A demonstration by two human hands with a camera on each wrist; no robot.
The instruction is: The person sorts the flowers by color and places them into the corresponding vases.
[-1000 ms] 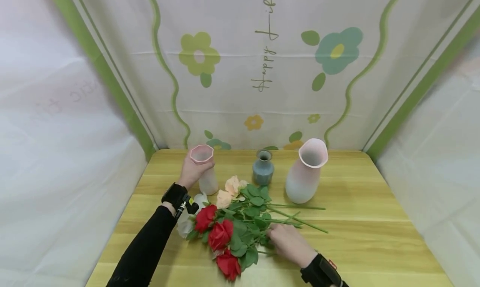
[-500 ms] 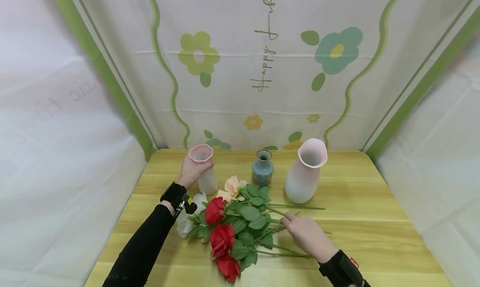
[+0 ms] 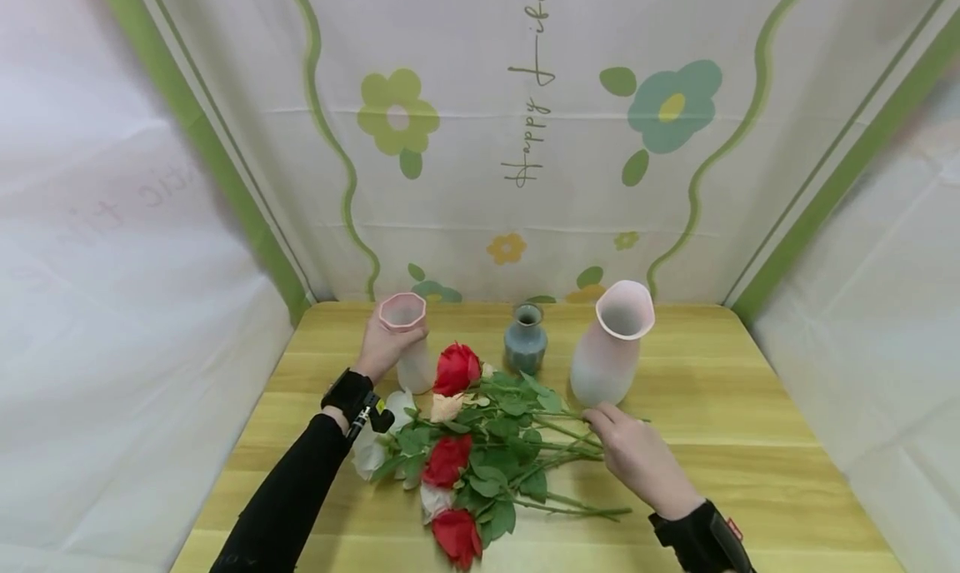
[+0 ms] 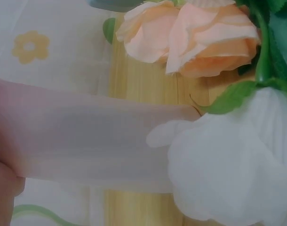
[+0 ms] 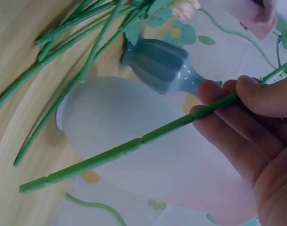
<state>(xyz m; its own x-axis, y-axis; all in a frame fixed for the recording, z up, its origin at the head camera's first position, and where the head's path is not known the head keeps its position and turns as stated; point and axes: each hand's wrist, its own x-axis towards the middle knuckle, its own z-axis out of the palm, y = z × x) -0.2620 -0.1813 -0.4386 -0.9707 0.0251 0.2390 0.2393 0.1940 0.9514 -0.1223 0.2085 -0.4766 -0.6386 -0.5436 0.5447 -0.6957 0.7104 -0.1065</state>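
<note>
My left hand (image 3: 384, 344) grips the upper part of a slim pink-rimmed vase (image 3: 416, 366), which stands upright at the back left. The right hand (image 3: 637, 456) pinches the green stem (image 5: 134, 143) of a red rose (image 3: 457, 369) between thumb and fingers. That rose's head lies toward the slim vase, over the peach roses (image 4: 209, 37). Two other red roses (image 3: 447, 461) and several white roses (image 4: 228, 165) lie on the table with their stems pointing right. In the left wrist view a white rose overlaps the base of the slim vase.
A small blue-grey vase (image 3: 526, 344) stands at the back middle. To its right is a larger pink-and-white vase (image 3: 609, 356), close beyond my right hand. The wooden table (image 3: 735, 406) meets a printed cloth wall (image 3: 465, 190) at its back edge.
The right hand has taken a red rose by its stem and drawn it up and rightward. The rose's head has moved from the pile toward the slim vase. My left hand stays on that vase.
</note>
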